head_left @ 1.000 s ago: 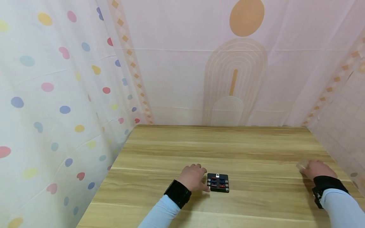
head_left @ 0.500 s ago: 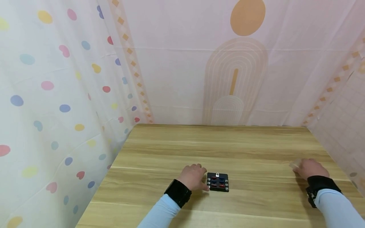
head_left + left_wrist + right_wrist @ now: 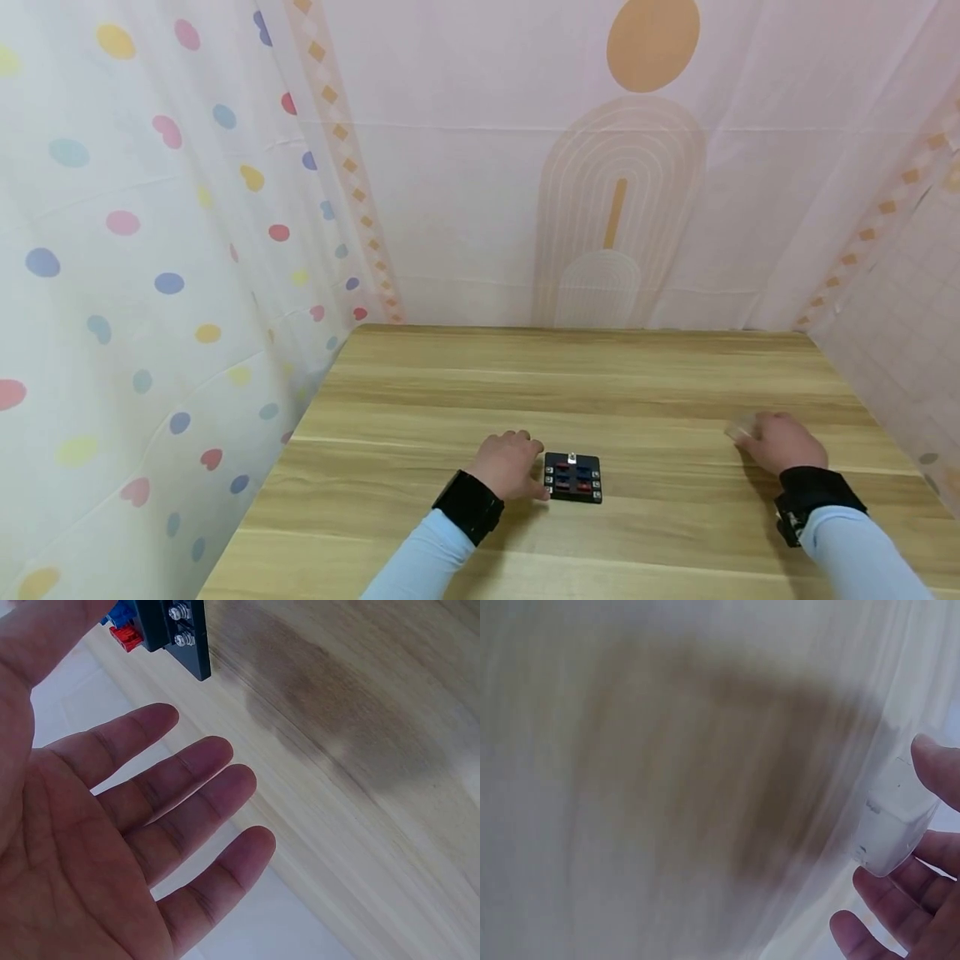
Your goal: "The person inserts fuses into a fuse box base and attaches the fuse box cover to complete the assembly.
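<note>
A black fuse block with red and blue blade fuses lies on the wooden table. My left hand is beside its left edge, fingers spread, the thumb right at the near left corner. In the left wrist view the fuse block shows its metal terminal screws at the top, and the fingers of my left hand are loosely extended. Off to the right, my right hand holds a clear plastic cover between thumb and fingers. The right wrist view shows this clear cover with my thumb over its edge.
The light wood table reaches back to a pale patterned curtain. A dotted curtain hangs along the left side, and another pale cloth borders the right edge.
My right hand has moved left across the table with the clear plastic cover, toward the fuse block. The left hand and the fuse block have stayed in place.
</note>
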Demonstrator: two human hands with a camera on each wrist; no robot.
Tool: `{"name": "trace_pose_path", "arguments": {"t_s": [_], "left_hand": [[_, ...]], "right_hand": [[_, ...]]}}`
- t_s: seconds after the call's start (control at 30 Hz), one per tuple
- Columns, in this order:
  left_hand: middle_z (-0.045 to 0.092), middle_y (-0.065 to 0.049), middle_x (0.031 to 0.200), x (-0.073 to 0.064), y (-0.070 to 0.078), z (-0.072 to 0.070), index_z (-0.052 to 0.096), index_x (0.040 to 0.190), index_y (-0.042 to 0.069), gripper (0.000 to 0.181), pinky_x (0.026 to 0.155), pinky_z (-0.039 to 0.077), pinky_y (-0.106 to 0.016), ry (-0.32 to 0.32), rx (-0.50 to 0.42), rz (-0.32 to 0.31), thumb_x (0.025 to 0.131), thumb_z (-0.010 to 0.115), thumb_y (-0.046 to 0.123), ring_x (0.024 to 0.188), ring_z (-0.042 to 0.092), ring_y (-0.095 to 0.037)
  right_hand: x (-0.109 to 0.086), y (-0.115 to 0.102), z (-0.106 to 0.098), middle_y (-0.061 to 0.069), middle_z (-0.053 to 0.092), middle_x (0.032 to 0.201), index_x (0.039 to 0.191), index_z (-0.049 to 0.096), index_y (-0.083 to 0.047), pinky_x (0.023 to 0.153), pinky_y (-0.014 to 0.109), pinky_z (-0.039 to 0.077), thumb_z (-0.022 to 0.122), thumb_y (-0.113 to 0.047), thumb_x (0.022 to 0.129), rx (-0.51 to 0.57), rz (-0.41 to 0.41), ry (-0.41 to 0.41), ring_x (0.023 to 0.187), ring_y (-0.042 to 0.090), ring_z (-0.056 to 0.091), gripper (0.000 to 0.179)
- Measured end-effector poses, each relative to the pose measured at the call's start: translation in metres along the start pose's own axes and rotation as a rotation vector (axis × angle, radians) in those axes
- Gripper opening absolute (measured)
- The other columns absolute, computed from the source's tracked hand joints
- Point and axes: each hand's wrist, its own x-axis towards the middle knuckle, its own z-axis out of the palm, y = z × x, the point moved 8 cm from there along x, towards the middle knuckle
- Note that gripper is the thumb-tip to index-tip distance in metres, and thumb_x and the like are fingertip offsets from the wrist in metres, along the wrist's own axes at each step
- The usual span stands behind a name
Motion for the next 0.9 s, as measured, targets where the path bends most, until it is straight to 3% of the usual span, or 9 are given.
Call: {"name": "trace_pose_path", "arguments": {"t_s": [0.3, 0.57, 0.7, 0.9], "left_hand": [[0.068, -0.002, 0.102, 0.001, -0.001, 0.0, 0.071, 0.117, 0.013, 0.062, 0.075, 0.053, -0.035, -0.007, -0.002, -0.004, 0.073, 0.084, 0.053, 0.092, 0.064, -0.02], [0.068, -0.002, 0.103, 0.001, -0.001, 0.002, 0.071, 0.117, 0.013, 0.06, 0.076, 0.053, -0.035, -0.018, -0.006, -0.007, 0.073, 0.084, 0.053, 0.093, 0.064, -0.02], [0.068, -0.001, 0.101, 0.001, 0.0, 0.003, 0.072, 0.115, 0.013, 0.059, 0.076, 0.053, -0.035, -0.017, -0.023, -0.006, 0.073, 0.084, 0.052, 0.092, 0.064, -0.019], [0.065, 0.001, 0.092, 0.002, 0.001, 0.002, 0.072, 0.1, 0.014, 0.048, 0.071, 0.052, -0.033, -0.018, -0.022, 0.005, 0.074, 0.084, 0.052, 0.083, 0.062, -0.016]], "right_hand": [[-0.005, -0.029, 0.008, 0.039, 0.059, 0.105, 0.117, 0.057, 0.019, 0.075, 0.059, 0.048, 0.069, -0.022, 0.088, 0.05, -0.042, 0.057, 0.092, 0.052, 0.059, 0.052], [-0.009, -0.058, 0.018, 0.04, 0.054, 0.113, 0.125, 0.053, 0.018, 0.078, 0.059, 0.047, 0.071, -0.023, 0.088, 0.072, -0.026, 0.006, 0.095, 0.048, 0.057, 0.058], [-0.015, -0.078, 0.018, 0.04, 0.054, 0.116, 0.126, 0.053, 0.018, 0.079, 0.059, 0.047, 0.072, -0.022, 0.087, 0.089, -0.063, 0.027, 0.097, 0.048, 0.056, 0.059], [-0.02, -0.102, 0.017, 0.038, 0.056, 0.115, 0.126, 0.053, 0.015, 0.079, 0.06, 0.048, 0.072, -0.02, 0.086, 0.083, -0.141, 0.081, 0.1, 0.052, 0.057, 0.056]]}}
